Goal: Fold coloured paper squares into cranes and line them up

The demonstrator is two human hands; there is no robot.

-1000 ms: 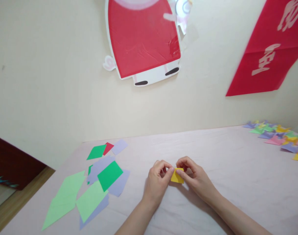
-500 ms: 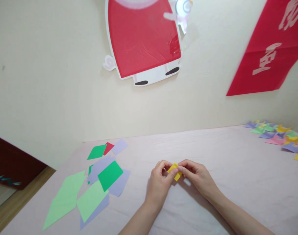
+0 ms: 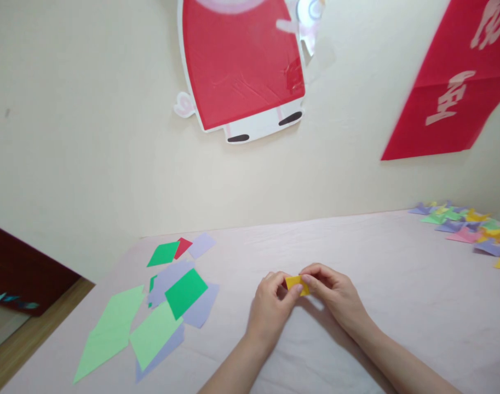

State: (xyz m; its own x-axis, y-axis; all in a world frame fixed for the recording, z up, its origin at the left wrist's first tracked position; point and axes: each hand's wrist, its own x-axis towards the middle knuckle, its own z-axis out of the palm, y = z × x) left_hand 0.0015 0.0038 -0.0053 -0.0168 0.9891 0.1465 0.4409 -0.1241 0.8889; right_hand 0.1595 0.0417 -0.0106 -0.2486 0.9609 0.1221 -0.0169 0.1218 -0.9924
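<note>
A small piece of folded yellow paper (image 3: 294, 281) is held between both hands, just above the pale sheet. My left hand (image 3: 271, 309) pinches its left side, thumb in front and fingers behind. My right hand (image 3: 332, 290) grips the right end between thumb and forefinger. Fingertips cover part of the paper, so its full folded shape is hidden.
Green paper (image 3: 186, 294), light green paper (image 3: 112, 334), purple paper (image 3: 202, 309) and a red piece (image 3: 183, 248) lie overlapping at left. Several folded coloured papers (image 3: 463, 234) sit in rows at far right. A wall (image 3: 315, 186) rises behind the pale sheet (image 3: 241, 246).
The yellow paper has turned from a tilted position to lying nearly level between my fingers. My right hand has shifted its grip slightly; the loose papers stay where they were.
</note>
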